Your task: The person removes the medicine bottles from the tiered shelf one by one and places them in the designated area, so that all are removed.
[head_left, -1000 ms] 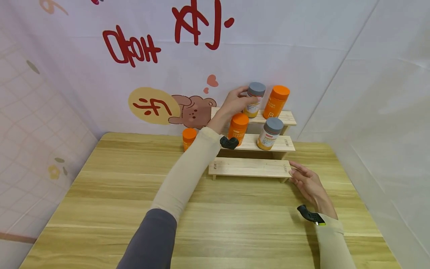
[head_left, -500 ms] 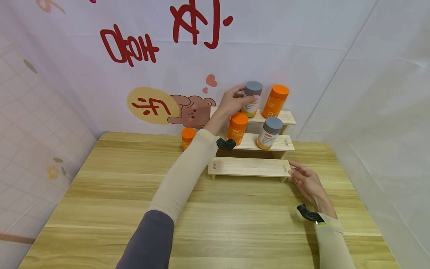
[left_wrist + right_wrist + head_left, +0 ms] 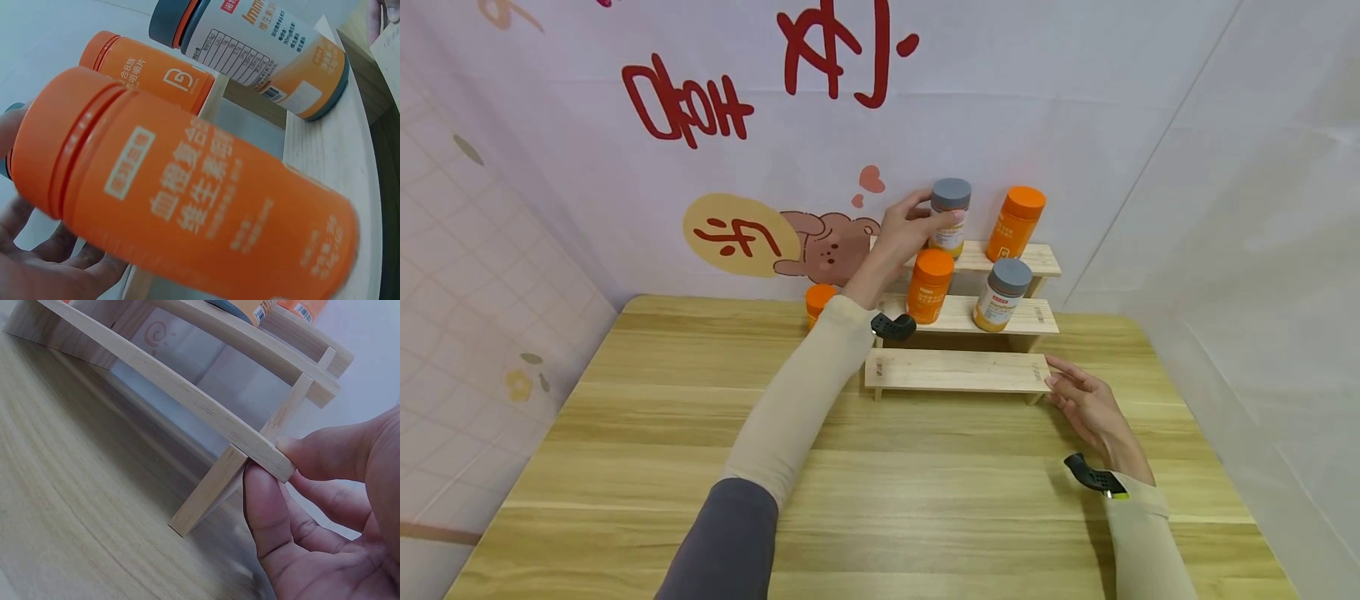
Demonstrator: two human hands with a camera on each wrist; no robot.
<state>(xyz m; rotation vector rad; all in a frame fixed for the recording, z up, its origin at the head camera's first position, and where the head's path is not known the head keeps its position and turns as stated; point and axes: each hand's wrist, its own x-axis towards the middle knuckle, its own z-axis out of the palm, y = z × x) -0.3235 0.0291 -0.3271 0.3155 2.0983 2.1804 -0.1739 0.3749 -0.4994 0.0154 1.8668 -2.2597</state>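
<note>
A supplement bottle (image 3: pixel 950 218) with a grey lid stands upright at the top tier of a three-step wooden rack (image 3: pixel 962 369). My left hand (image 3: pixel 906 236) grips it from the left, thumb in front; whether its base touches the board cannot be told. In the left wrist view an orange bottle (image 3: pixel 187 187) covers most of that grip, and the left hand (image 3: pixel 56 262) shows behind it. Low on the right, my right hand (image 3: pixel 1092 408) pinches the end of the bottom step. The right wrist view has its thumb and fingertips on either side of the board (image 3: pixel 187 394).
An orange bottle (image 3: pixel 1017 223) is at the top tier's right. The middle tier bears an orange bottle (image 3: pixel 930 287) and a grey-lidded one (image 3: pixel 1002 296). Another orange-lidded container (image 3: pixel 818 302) stands left of the rack, partly behind my left arm. A printed cloth wall (image 3: pixel 737 167) closes the back.
My left hand has moved left along the top tier with the grey-lidded bottle, widening the gap to the orange one there. The right hand keeps its pinch on the rack.
</note>
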